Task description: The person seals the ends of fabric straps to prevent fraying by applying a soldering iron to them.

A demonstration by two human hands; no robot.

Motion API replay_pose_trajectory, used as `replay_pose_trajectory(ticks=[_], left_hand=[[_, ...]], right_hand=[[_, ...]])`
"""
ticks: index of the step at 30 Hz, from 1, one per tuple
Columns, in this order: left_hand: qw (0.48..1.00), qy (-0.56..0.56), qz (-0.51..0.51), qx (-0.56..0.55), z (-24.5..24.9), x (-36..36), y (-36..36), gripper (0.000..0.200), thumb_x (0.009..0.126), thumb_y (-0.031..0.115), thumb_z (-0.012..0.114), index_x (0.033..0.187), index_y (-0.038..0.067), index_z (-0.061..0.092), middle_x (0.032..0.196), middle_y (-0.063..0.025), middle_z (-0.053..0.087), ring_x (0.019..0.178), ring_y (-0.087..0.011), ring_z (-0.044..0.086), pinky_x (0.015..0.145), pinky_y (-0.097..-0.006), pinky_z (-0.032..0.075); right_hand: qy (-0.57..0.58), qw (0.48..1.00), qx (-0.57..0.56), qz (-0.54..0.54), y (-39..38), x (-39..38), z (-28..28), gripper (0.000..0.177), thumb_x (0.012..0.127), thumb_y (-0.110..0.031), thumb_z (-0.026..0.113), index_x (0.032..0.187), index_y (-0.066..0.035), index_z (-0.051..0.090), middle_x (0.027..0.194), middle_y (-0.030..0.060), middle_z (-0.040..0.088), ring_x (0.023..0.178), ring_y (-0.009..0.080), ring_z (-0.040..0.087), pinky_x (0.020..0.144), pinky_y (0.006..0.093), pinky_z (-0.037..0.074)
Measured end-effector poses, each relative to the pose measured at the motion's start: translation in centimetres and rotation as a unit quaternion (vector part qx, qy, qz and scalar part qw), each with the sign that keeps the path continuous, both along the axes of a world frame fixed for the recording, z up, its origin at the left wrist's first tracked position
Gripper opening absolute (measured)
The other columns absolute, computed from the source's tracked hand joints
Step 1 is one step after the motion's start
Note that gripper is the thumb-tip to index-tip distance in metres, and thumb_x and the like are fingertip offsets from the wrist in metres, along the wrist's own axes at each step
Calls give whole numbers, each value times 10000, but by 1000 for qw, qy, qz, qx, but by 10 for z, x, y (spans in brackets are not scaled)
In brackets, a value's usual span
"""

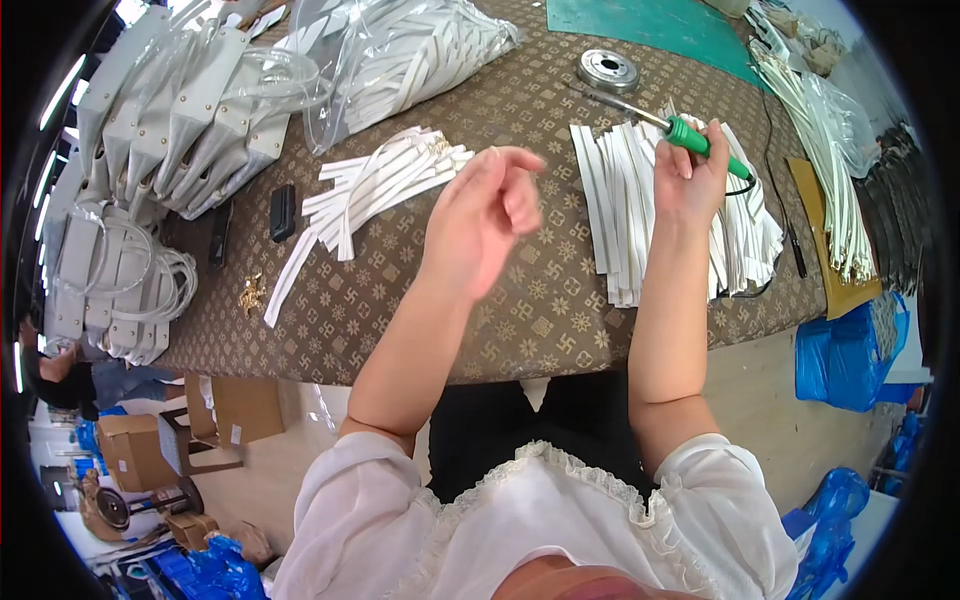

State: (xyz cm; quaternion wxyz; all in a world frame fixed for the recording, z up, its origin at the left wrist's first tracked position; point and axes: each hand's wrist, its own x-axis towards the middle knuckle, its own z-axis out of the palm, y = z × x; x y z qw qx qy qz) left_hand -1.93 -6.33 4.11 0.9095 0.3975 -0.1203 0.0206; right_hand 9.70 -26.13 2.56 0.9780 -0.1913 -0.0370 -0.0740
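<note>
My right hand (692,180) is closed around the green handle of a soldering iron (710,150). Its metal shaft points up and left, toward a round metal tin (608,71). Beneath that hand and forearm lies a wide row of white strips (612,220), partly covered by my arm. My left hand (485,215) is raised over the patterned table, slightly blurred. Its index finger reaches out to the right while the other fingers bend, and I see nothing held in it. To its left, a looser pile of white strips (370,185) fans out.
White bags (150,130) with clear tubing crowd the left side. A plastic bag of white strips (430,50) lies at the back. Small gold pieces (252,293) and a black block (283,212) sit at left. Long pale cords (835,190) line the right edge.
</note>
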Motion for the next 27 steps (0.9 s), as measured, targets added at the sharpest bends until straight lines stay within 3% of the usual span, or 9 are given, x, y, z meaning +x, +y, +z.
replay_pose_trajectory(ticks=[2, 3, 16, 19, 20, 24, 25, 26, 27], left_hand=[[971, -217, -83, 57, 42, -26, -20, 645, 917, 533, 312, 976, -58, 564, 529, 13, 383, 465, -81, 332, 468, -225, 285], [966, -192, -157, 74, 71, -49, -21, 593, 834, 637, 411, 853, 71, 587, 691, -15, 433, 563, -141, 378, 515, -248, 311], [970, -152, -172, 79, 112, -106, -64, 615, 763, 725, 425, 827, 141, 609, 757, -34, 497, 646, -178, 472, 570, -317, 347], [883, -389, 21, -262, 109, -93, -110, 463, 894, 444, 445, 650, 120, 669, 705, -85, 339, 581, -145, 304, 535, -221, 302], [883, -389, 19, -262, 107, -88, -105, 463, 894, 444, 445, 650, 120, 669, 705, -85, 339, 581, -145, 304, 535, -221, 302], [955, -263, 89, 105, 63, -24, -44, 393, 926, 372, 410, 657, 93, 478, 601, 2, 437, 566, -130, 371, 539, -280, 280], [958, -179, 164, 154, 46, 6, -39, 300, 880, 306, 495, 674, 90, 512, 631, 0, 458, 560, -129, 374, 529, -271, 283], [920, -39, 261, 290, 37, 29, -44, 316, 922, 255, 462, 713, 39, 561, 562, -5, 442, 568, -106, 407, 561, -239, 339], [885, 4, 280, 371, 2, 68, -43, 286, 863, 308, 558, 770, 43, 611, 633, -32, 555, 642, -146, 533, 634, -275, 405]], right_hand=[[4, 1000, 1, 7, 0, 0, -3, 190, 851, -189, 574, 762, -46, 486, 689, 35, 511, 390, 75, 285, 469, 225, 285], [10, 1000, 1, 4, -2, 1, -4, 201, 853, -198, 571, 766, -37, 486, 699, 48, 517, 394, 81, 290, 467, 232, 284], [5, 1000, 15, -5, -4, 0, -2, 221, 855, -214, 565, 785, -17, 493, 728, 61, 524, 405, 100, 296, 480, 256, 305], [9, 1000, 20, -13, -4, 0, -3, 219, 858, -215, 561, 785, -20, 491, 729, 60, 521, 406, 102, 295, 483, 258, 307], [10, 1000, 19, -20, -5, 0, -3, 220, 859, -216, 558, 784, -21, 489, 728, 59, 519, 407, 103, 295, 484, 259, 308], [26, 997, 32, -63, -6, -1, -1, 223, 868, -222, 543, 780, -26, 481, 723, 61, 516, 412, 106, 298, 487, 263, 309], [33, 996, 38, -78, -6, -1, 0, 225, 872, -224, 537, 779, -28, 479, 720, 62, 514, 414, 108, 299, 488, 264, 309], [30, 996, 39, -79, -5, -2, 1, 225, 872, -224, 537, 779, -28, 479, 720, 62, 514, 414, 108, 299, 488, 264, 309], [28, 995, 37, -88, -6, -3, 0, 223, 875, -226, 532, 784, -30, 477, 718, 63, 516, 416, 109, 302, 488, 266, 311]])
